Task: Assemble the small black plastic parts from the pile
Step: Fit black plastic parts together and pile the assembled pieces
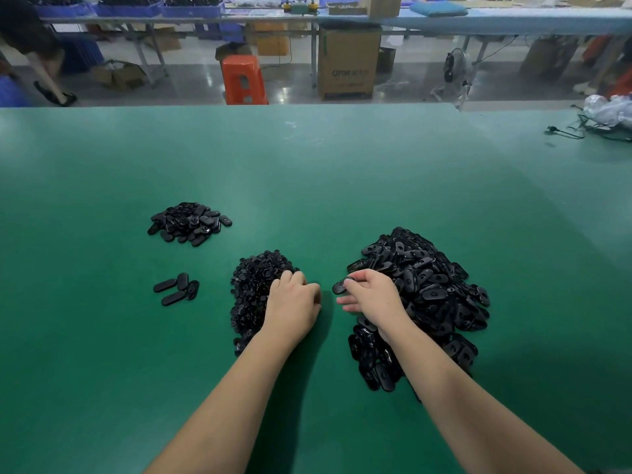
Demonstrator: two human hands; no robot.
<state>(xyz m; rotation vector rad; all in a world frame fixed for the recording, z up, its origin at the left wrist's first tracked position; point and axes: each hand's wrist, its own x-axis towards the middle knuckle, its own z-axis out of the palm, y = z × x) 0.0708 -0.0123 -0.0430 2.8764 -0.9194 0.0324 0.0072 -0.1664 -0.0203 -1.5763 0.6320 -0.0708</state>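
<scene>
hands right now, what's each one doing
Left hand: fingers curled on the small-parts pile; a held part cannot be told.
Right hand: pinching one oval black part.

Three black-part piles (420,295), four loose ovals (178,289)

Large heap of black oval shells (427,289), smaller round-part pile (253,285) beside it

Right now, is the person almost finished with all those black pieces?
Not nearly. A small heap and four loose oval pieces sit set aside at the left, perhaps finished. The right hand pinches one oval piece; the left hand reaches into the small-parts pile. The big oval pile remains.
</scene>
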